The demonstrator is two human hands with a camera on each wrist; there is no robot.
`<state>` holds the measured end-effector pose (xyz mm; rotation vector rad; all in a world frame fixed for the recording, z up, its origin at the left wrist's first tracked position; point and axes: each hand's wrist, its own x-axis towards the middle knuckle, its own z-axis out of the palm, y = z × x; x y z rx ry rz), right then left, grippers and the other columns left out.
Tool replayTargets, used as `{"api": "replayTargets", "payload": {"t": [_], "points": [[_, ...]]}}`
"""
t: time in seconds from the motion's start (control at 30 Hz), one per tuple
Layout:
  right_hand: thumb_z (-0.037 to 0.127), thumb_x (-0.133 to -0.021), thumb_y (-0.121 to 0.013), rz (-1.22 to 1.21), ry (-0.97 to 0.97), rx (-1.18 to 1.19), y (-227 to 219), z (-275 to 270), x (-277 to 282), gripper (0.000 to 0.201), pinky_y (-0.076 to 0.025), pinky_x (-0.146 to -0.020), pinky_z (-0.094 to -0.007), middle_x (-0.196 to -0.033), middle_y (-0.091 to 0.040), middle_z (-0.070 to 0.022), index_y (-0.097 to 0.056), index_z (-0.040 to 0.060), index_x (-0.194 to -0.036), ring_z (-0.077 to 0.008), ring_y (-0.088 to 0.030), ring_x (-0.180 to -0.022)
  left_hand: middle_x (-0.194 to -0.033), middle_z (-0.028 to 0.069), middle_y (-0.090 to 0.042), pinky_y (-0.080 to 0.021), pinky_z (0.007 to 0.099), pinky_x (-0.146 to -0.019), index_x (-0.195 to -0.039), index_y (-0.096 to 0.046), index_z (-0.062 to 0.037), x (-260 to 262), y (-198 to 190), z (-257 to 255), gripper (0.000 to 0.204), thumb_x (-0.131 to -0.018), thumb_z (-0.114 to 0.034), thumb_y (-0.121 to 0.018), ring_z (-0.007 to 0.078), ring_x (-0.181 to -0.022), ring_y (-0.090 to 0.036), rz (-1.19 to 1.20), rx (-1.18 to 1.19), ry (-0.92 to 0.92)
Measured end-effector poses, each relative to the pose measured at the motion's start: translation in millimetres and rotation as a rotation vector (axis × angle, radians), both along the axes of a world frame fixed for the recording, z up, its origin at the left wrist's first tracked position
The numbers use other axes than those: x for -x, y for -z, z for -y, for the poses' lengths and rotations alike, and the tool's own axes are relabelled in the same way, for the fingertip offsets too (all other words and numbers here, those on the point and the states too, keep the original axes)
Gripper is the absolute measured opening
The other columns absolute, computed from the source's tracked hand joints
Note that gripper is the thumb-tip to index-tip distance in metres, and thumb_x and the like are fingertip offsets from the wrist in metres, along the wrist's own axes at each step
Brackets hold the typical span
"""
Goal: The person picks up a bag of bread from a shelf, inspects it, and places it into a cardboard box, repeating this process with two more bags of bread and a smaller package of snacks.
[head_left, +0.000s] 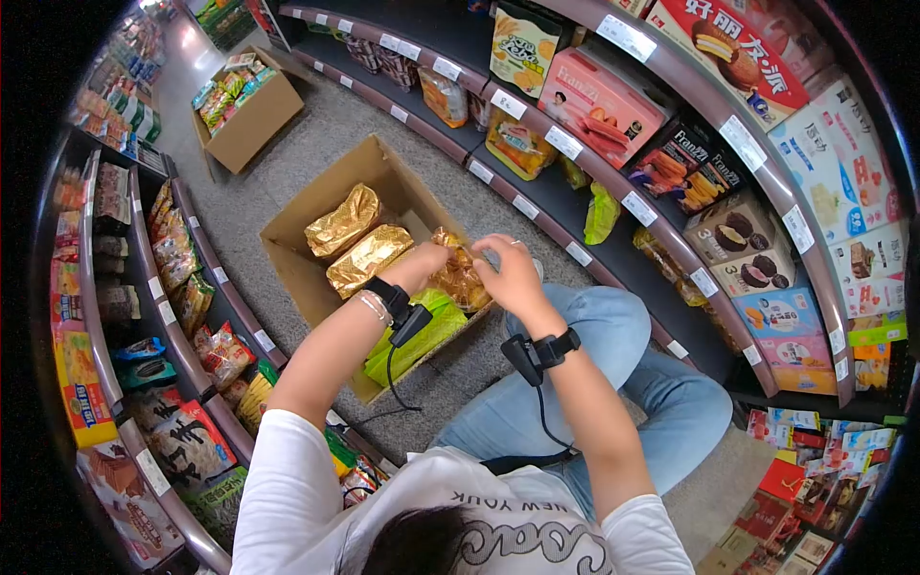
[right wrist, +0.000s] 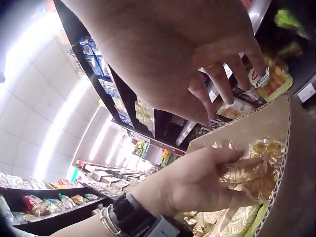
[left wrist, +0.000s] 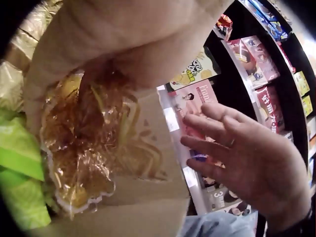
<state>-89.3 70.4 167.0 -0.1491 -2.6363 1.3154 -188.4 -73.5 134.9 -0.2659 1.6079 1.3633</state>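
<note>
My left hand point(head_left: 424, 266) reaches into an open cardboard box point(head_left: 287, 270) and grips a clear, crinkly plastic bag point(left wrist: 81, 165) of golden-brown food. In the right wrist view, its thumb and fingers lie on either side of that bag point(right wrist: 269, 163). The bag sits at the box's right side. Beside it are two shiny gold packages point(head_left: 370, 261) and a bright green package point(head_left: 422, 331). My right hand point(head_left: 517, 276) hovers at the box's right rim. Its fingers are spread and loosely bent with nothing between them, as the left wrist view shows.
A curved shelf with boxed snacks point(head_left: 604, 105) runs along the right, and bagged goods point(head_left: 222, 355) fill the left shelf. Another filled carton point(head_left: 251, 134) stands farther up the aisle floor. Crossed legs in jeans point(head_left: 594, 335) are close to the box.
</note>
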Motion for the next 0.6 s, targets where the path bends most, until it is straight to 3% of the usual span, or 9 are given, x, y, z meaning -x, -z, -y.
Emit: {"api": "replayTargets", "payload": {"t": [0.03, 0.1, 0.17, 0.23, 0.3, 0.5, 0.6], "points": [[0.013, -0.074, -0.064, -0.002, 0.010, 0.011, -2.3, -2.9, -0.3, 0.021, -0.041, -0.092, -0.0379, -0.105, -0.060, -0.0124, -0.063, 0.0076, -0.095, -0.0311, -0.053, -0.104, -0.095, 0.0114, -0.063, -0.054, 0.0376, -0.070, -0.107, -0.056, 0.0006, 4.5, 20.0, 2.3, 0.025, -0.089, -0.011, -0.044, 0.0234, -0.082, -0.062, -0.037, -0.049, 0.043], [0.013, -0.075, -0.064, -0.010, 0.029, 0.031, -9.5, -7.8, 0.3, 0.020, -0.042, -0.091, -0.0373, -0.104, -0.061, -0.0126, -0.063, 0.0076, -0.095, -0.0308, -0.054, -0.104, -0.094, 0.0108, -0.064, -0.053, 0.0356, -0.069, -0.105, -0.058, 0.0012, 21.3, 101.8, 12.5, 0.025, -0.088, -0.011, -0.046, 0.0216, -0.081, -0.063, -0.113, -0.149, 0.127], [0.014, -0.076, -0.063, -0.040, 0.022, 0.069, -3.7, -13.9, 3.0, 0.020, -0.043, -0.089, -0.0376, -0.102, -0.062, -0.0126, -0.063, 0.0072, -0.095, -0.0315, -0.056, -0.101, -0.089, 0.0093, -0.065, -0.051, 0.0341, -0.065, -0.100, -0.062, 0.0018, 36.1, 177.3, 6.9, 0.024, -0.085, -0.011, -0.048, 0.0183, -0.076, -0.062, -0.395, 0.125, 0.282], [0.014, -0.076, -0.063, -0.047, 0.031, 0.075, -0.2, -17.0, 3.3, 0.020, -0.044, -0.087, -0.0375, -0.101, -0.062, -0.0127, -0.062, 0.0066, -0.095, -0.0318, -0.057, -0.099, -0.096, 0.0117, -0.064, -0.048, 0.0343, -0.071, -0.104, -0.061, -0.0005, 33.7, 172.3, -4.0, 0.028, -0.083, -0.015, -0.052, 0.0219, -0.084, -0.060, -0.479, 0.355, 0.436], [0.015, -0.077, -0.063, -0.032, 0.055, 0.047, 3.0, -17.7, 2.5, 0.021, -0.045, -0.085, -0.0370, -0.100, -0.063, -0.0129, -0.062, 0.0057, -0.096, -0.0318, -0.059, -0.097, -0.115, 0.0182, -0.060, -0.045, 0.0363, -0.087, -0.118, -0.058, -0.0058, 27.2, 166.8, -15.8, 0.042, -0.081, -0.025, -0.057, 0.0325, -0.106, -0.057, -0.362, 0.537, 0.587], [0.015, -0.079, -0.062, 0.078, 0.053, 0.178, 4.8, -30.9, 3.2, 0.022, -0.046, -0.085, -0.0348, -0.102, -0.064, -0.0125, -0.062, 0.0047, -0.099, -0.0276, -0.060, -0.096, -0.092, 0.0143, -0.064, -0.047, 0.0359, -0.072, -0.098, -0.062, 0.0011, 11.1, 173.5, -16.8, 0.026, -0.075, -0.012, -0.060, 0.0266, -0.085, -0.061, -0.259, 0.082, 0.416], [0.013, -0.081, -0.062, 0.072, 0.070, 0.257, 14.2, -36.3, 3.9, 0.021, -0.046, -0.085, -0.0342, -0.102, -0.064, -0.0102, -0.061, 0.0046, -0.100, -0.0240, -0.061, -0.095, -0.093, 0.0155, -0.064, -0.048, 0.0369, -0.073, -0.097, -0.063, 0.0013, 14.1, 164.9, -23.3, 0.027, -0.073, -0.011, -0.061, 0.0287, -0.086, -0.061, -0.399, 0.193, 0.683]]}}
